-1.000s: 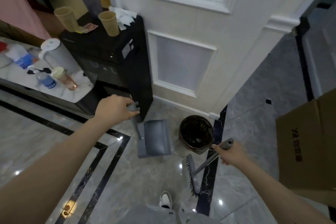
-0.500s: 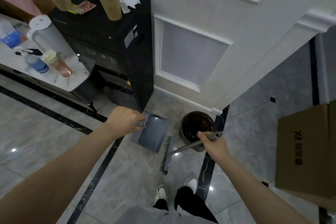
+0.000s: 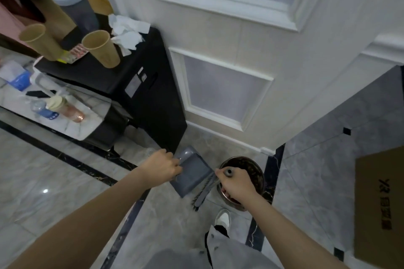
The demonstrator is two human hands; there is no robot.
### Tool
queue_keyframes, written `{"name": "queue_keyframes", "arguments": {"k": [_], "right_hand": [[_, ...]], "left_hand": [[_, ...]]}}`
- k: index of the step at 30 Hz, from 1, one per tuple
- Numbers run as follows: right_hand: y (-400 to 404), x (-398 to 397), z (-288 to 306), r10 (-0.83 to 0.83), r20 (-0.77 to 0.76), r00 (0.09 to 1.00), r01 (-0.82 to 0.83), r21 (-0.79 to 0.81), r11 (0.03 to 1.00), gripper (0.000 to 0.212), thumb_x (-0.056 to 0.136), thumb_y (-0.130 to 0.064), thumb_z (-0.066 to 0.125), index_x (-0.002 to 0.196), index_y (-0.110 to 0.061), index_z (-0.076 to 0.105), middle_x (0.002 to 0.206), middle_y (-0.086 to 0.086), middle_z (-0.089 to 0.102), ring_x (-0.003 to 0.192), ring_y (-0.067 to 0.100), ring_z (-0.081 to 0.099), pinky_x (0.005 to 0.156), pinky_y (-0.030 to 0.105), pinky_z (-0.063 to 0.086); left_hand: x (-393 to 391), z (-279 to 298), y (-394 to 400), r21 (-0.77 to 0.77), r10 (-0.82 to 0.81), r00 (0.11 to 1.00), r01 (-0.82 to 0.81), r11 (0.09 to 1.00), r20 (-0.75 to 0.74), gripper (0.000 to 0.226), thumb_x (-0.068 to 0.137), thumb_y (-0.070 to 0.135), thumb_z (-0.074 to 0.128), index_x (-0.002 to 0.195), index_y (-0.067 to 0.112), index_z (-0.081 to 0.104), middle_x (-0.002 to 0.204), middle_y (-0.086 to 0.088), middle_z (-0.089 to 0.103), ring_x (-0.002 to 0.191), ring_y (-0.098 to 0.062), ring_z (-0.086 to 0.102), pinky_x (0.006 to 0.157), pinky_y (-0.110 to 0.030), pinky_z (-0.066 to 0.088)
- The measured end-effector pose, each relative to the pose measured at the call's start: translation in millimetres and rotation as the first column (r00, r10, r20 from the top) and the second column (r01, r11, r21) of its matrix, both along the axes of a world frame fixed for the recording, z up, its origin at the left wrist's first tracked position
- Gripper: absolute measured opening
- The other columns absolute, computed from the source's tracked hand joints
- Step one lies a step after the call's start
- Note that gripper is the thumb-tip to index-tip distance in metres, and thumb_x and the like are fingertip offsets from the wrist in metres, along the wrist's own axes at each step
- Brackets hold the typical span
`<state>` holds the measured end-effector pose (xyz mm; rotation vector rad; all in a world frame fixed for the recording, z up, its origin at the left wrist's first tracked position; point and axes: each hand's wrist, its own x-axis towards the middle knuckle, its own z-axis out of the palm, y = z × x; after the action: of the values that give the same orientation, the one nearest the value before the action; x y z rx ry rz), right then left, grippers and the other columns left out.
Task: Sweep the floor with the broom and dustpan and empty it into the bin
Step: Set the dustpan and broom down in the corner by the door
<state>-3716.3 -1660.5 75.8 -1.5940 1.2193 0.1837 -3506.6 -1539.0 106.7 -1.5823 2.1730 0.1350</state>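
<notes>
Dustpan [image 3: 192,173] sits low over the grey floor [image 3: 65,185] just in front of the black cabinet [image 3: 153,102], and my left hand [image 3: 161,168] is curled tight round its short handle, so I can tilt the tray as I need. From the head camera, the only view I have, its open edge points toward the broom [image 3: 204,189], which is why I hold it angled that way: the bristles can push dirt straight in.

Broom head lies right against that edge, touching it or nearly so; I cannot tell which. My right hand [image 3: 237,183] is wrapped round the top of the broom's handle, the grey end cap poking out above my fist, giving me short, controlled strokes.

Just beside the dustpan, partly under my right wrist, stands the bin [image 3: 253,170], dark and round, close to the white door [image 3: 229,61]. I judge that I work this near to it so tipping the dustpan will need only a small swing. Whether any dirt is in the tray I cannot make out.

One white shoe [image 3: 223,218] shows below the bin.
</notes>
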Motion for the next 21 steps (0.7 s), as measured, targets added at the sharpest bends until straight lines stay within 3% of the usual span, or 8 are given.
{"name": "queue_keyframes", "arguments": {"k": [3,5,8,10,13,15,18,21], "right_hand": [[-18,8,-4,0.144,-0.076,0.987,-0.155,-0.170,0.973,0.054,0.086,-0.058,0.048,0.089,-0.011,0.073,0.083,0.006,0.072,0.078,0.019,0.066,0.069,0.032,0.053],[-24,13,-6,0.156,-0.030,0.987,-0.159,-0.207,0.965,0.040,0.088,-0.047,0.054,0.087,-0.013,0.074,0.087,0.003,0.072,0.083,0.017,0.066,0.074,0.033,0.054],[-34,20,-14,0.139,0.023,0.990,-0.133,-0.187,0.973,0.018,0.088,-0.033,0.058,0.074,-0.026,0.068,0.078,0.000,0.071,0.075,0.013,0.065,0.072,0.035,0.055],[-41,25,-21,0.117,0.018,0.993,-0.112,-0.184,0.976,0.020,0.086,-0.035,0.060,0.068,-0.028,0.065,0.072,-0.003,0.070,0.069,0.010,0.064,0.070,0.034,0.055],[-49,33,-30,0.053,0.018,0.998,-0.048,-0.193,0.980,0.022,0.085,-0.040,0.062,0.073,-0.023,0.071,0.074,-0.005,0.072,0.073,0.006,0.065,0.073,0.028,0.054],[-54,42,-30,0.013,0.000,1.000,-0.013,-0.141,0.990,0.014,0.085,-0.034,0.062,0.076,-0.028,0.070,0.082,-0.008,0.072,0.080,0.006,0.065,0.076,0.022,0.052],[-58,50,-30,-0.048,-0.030,0.998,0.046,-0.054,0.997,0.023,0.085,-0.020,0.061,0.073,-0.040,0.062,0.084,-0.009,0.068,0.081,0.006,0.061,0.073,0.014,0.045],[-55,59,-30,-0.118,-0.045,0.992,0.115,-0.069,0.991,0.024,0.086,-0.018,0.063,0.075,-0.039,0.060,0.081,-0.006,0.067,0.074,0.003,0.059,0.066,0.005,0.044]], "left_hand": [[8,-8,-27,0.028,-0.012,0.998,0.010,1.000,0.069,0.028,0.046,0.034,0.086,0.062,0.028,0.064,0.058,0.007,0.059,0.051,-0.014,0.055,0.048,-0.025,0.042],[10,-11,-41,0.037,-0.044,0.994,0.040,0.999,0.098,0.027,0.045,0.029,0.085,0.062,0.028,0.064,0.058,0.007,0.059,0.052,-0.014,0.053,0.051,-0.024,0.041],[20,-17,-67,0.088,-0.090,0.988,0.079,0.993,0.127,0.021,0.053,0.028,0.081,0.067,0.029,0.065,0.068,0.006,0.062,0.059,-0.015,0.056,0.055,-0.026,0.043],[29,-25,-82,0.117,-0.098,0.988,0.084,0.990,0.123,0.012,0.071,0.026,0.069,0.083,0.028,0.066,0.084,0.004,0.065,0.073,-0.017,0.059,0.065,-0.028,0.045],[48,-42,-102,0.095,-0.095,0.992,0.087,0.992,0.086,0.026,0.086,0.025,0.054,0.110,0.018,0.059,0.110,-0.005,0.054,0.097,-0.025,0.053,0.082,-0.036,0.042],[64,-49,-117,0.143,-0.122,0.989,0.110,0.984,0.079,0.031,0.088,0.019,0.049,0.119,0.014,0.050,0.119,-0.010,0.046,0.105,-0.028,0.046,0.088,-0.039,0.037],[82,-60,-136,0.121,-0.232,0.968,0.221,0.968,0.092,0.022,0.081,0.023,0.060,0.102,0.022,0.060,0.104,-0.003,0.056,0.094,-0.021,0.054,0.078,-0.032,0.043],[102,-74,-158,0.130,-0.310,0.944,0.295,0.947,0.117,0.025,0.046,0.039,0.083,0.064,0.035,0.066,0.072,0.010,0.061,0.065,-0.010,0.057,0.058,-0.022,0.045]]}}
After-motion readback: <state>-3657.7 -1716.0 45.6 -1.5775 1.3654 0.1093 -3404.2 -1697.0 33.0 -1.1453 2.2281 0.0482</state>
